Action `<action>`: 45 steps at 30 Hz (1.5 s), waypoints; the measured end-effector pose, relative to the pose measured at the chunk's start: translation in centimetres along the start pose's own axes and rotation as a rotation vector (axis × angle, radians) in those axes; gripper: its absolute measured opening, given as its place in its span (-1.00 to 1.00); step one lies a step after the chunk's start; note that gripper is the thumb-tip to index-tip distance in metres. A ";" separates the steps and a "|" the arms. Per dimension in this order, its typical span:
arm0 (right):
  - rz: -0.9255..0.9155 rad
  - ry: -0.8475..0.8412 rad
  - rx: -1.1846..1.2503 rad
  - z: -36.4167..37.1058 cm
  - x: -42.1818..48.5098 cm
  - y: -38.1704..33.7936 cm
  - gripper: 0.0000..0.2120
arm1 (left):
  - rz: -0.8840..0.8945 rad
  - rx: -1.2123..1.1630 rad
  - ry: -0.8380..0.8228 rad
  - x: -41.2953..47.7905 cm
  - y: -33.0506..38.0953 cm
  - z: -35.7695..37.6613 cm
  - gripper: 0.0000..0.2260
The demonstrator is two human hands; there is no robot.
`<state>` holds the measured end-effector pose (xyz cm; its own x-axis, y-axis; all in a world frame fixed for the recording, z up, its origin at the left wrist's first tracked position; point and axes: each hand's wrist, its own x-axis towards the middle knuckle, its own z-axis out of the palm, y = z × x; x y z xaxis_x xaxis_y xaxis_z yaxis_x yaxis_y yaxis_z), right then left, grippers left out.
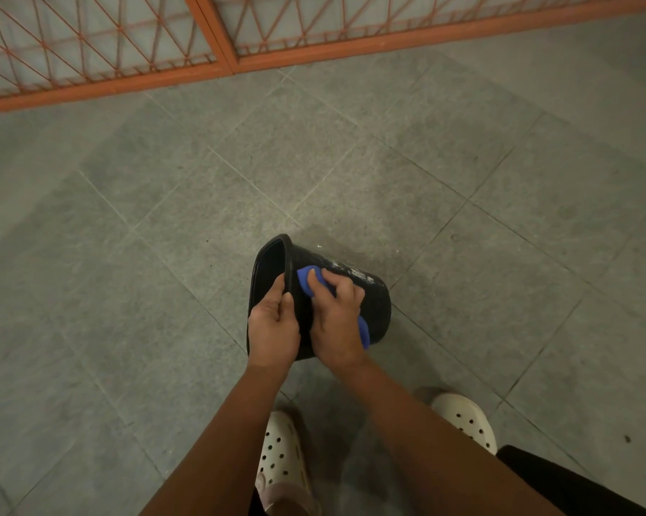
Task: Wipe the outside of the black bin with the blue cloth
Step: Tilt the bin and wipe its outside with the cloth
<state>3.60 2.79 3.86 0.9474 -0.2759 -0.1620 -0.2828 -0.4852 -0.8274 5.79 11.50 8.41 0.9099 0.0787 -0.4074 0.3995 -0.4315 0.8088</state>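
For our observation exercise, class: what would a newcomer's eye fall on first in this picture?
The black bin, tipped sideways at mid-frame, with the left hand gripping its rim and the right hand pressing the bright blue cloth on its outer wall. Then the orange lattice grille along the top edge.

The left hand (273, 329) and right hand (336, 322) are bare, as are the left forearm (217, 441) and right forearm (425, 433) down to the frame's lower edge. On the feet are cream-white moulded clogs with rounded toes, the left clog (280, 459) and right clog (466, 418) both dotted with dark round vent holes. A black garment (560, 482) fills the lower right corner; its cut cannot be told.
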 end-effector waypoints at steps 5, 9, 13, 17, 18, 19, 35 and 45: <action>0.056 -0.029 -0.116 -0.4 1.1 1.9 -0.57 | -0.063 -0.015 0.040 0.2 -0.3 -0.1 -0.67; 0.263 0.076 -0.113 -0.4 0.2 3.1 -0.57 | -0.027 0.063 0.068 0.2 -0.2 0.1 -0.69; 0.029 0.058 -0.020 0.2 -0.1 1.6 -0.59 | -0.021 0.055 0.032 0.9 0.1 -0.3 -0.71; 0.117 0.071 0.118 -0.5 1.2 2.6 -0.70 | -0.042 0.051 0.063 0.6 0.1 -0.2 -0.76; 0.149 0.089 0.136 -0.8 1.4 3.2 -0.75 | -0.042 0.052 0.069 0.5 0.0 0.0 -0.76; 0.180 0.102 0.127 -1.0 1.5 3.8 -0.77 | -0.039 0.055 0.069 0.3 0.0 0.2 -0.76; 0.373 0.119 0.052 -1.0 0.8 4.5 -0.73 | -0.012 0.124 0.064 0.5 0.0 0.2 -0.75; 0.183 0.055 0.029 -1.7 1.3 5.0 -0.67 | -0.020 0.150 0.084 0.8 0.0 -0.1 -0.73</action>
<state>3.17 -1.42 0.44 0.8709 -0.4023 -0.2821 -0.4441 -0.3989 -0.8023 6.51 11.67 8.11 0.9107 0.1608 -0.3805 0.4019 -0.5576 0.7263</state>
